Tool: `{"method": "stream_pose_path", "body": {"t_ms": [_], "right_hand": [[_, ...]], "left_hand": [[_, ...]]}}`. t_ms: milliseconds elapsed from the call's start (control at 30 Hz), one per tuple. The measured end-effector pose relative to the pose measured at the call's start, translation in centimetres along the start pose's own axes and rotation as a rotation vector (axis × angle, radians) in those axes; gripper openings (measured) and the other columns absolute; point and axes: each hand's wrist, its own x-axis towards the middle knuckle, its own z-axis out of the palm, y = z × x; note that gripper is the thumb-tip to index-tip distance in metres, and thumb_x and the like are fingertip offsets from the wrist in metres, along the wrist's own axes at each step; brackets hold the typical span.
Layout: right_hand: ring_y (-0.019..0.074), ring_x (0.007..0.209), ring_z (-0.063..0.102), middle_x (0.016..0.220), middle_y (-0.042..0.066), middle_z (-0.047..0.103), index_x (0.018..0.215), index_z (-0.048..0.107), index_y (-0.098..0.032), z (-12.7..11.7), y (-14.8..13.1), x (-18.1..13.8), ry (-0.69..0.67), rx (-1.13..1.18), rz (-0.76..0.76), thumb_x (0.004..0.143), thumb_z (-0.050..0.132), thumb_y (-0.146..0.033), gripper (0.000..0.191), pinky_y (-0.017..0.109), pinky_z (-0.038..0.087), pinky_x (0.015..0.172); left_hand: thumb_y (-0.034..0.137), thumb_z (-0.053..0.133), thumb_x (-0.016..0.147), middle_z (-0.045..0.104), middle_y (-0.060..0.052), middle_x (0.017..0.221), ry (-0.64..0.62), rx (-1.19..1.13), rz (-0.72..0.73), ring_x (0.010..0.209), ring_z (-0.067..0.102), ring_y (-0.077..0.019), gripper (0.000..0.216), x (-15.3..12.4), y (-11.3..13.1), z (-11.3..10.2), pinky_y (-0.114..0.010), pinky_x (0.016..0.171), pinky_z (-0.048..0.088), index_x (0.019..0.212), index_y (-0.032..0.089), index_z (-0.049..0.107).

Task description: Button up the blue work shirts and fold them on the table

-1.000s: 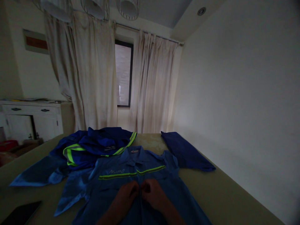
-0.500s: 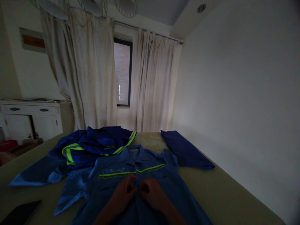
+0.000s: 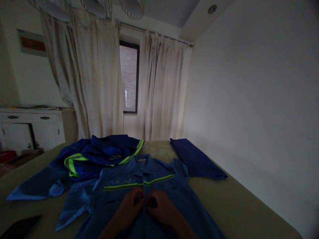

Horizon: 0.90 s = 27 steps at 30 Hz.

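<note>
A blue work shirt point(image 3: 159, 177) with a yellow-green reflective stripe lies flat, front up, on the olive bed point(image 3: 239, 202). My left hand point(image 3: 131, 205) and my right hand point(image 3: 159, 207) sit side by side on its front placket, just below the stripe. Both hands are closed, fingers pinched on the shirt's front edges at the centre line. What lies under the fingertips is too dark to make out.
A heap of darker blue garments point(image 3: 99, 154) with reflective bands lies behind on the left. A folded navy piece point(image 3: 196, 159) rests at the right. A dark flat device point(image 3: 20, 227) lies at the bed's near left. A white cabinet point(image 3: 32, 127) and curtains point(image 3: 94, 83) stand behind.
Both hands have stayed on the shirt's front and shifted slightly up toward the stripe. The view has drifted a little to the right.
</note>
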Motion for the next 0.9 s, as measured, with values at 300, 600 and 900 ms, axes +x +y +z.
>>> {"method": "stream_pose_path", "body": {"t_ms": [300,600,900], "right_hand": [[0.0177,0.084,0.066,0.091,0.002,0.075,0.097,0.079,-0.021,0.1,-0.3,0.0,-0.014,-0.106,-0.059,0.074,0.065,-0.014,0.027,0.024,0.043,0.074],[0.0178,0.093,0.065,0.098,0.003,0.071,0.094,0.079,-0.021,0.4,0.0,0.4,-0.004,-0.098,-0.078,0.084,0.07,-0.02,0.013,0.024,0.042,0.081],[0.0176,0.095,0.065,0.1,0.003,0.07,0.093,0.071,-0.021,0.9,0.1,0.3,0.04,-0.051,-0.13,0.084,0.058,-0.011,0.018,0.024,0.044,0.082]], "left_hand": [[0.033,0.063,0.083,0.073,-0.002,0.088,-0.088,0.238,0.013,0.084,0.063,-0.0191,0.019,-0.6,-0.7,-1.0,-0.028,0.076,0.043,0.091,0.019,0.073],[0.025,0.061,0.081,0.073,0.0,0.086,-0.086,0.366,0.0,0.084,0.064,-0.0182,0.011,-0.8,0.4,-1.0,-0.028,0.075,0.038,0.084,0.02,0.071],[0.023,0.059,0.081,0.071,-0.002,0.088,-0.059,0.406,-0.005,0.086,0.063,-0.0192,0.009,-0.8,0.5,-0.1,-0.029,0.074,0.037,0.085,0.021,0.066]]}}
